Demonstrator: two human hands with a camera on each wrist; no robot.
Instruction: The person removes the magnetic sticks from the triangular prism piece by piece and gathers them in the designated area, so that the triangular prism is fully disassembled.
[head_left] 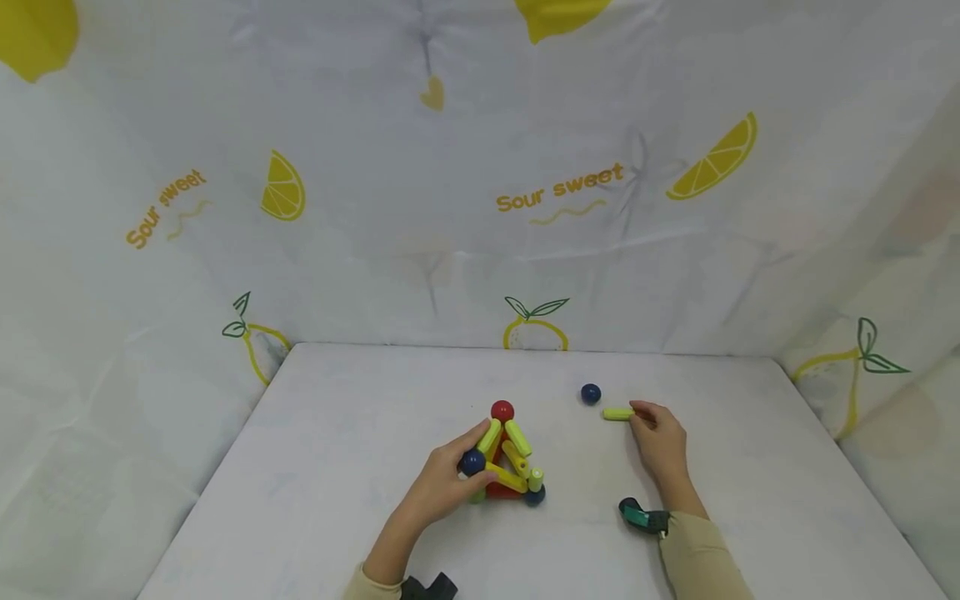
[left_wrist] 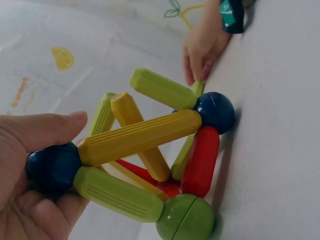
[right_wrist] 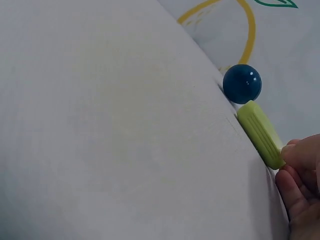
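Note:
My left hand (head_left: pixel 442 483) grips a dark blue ball (left_wrist: pixel 54 169) at the left corner of a structure of rods and balls. A yellow rod (left_wrist: pixel 142 137) and a green rod (left_wrist: pixel 120 195) join that ball; a second blue ball (left_wrist: pixel 216 112), a green ball (left_wrist: pixel 185 218), a red rod (left_wrist: pixel 201 162) and a red ball (head_left: pixel 502 411) belong to it too. Farther right, my right hand (head_left: pixel 662 442) pinches the end of a light green rod (right_wrist: pixel 259 134) between thumb and fingers, low over the table. Its other end points towards a loose blue ball (right_wrist: pixel 242 84).
The white table (head_left: pixel 337 417) ends at a hanging cloth (head_left: pixel 405 250) printed with lemons, which rises behind and at both sides. Dark straps with devices are on both wrists. The loose blue ball lies beyond the structure, to its right.

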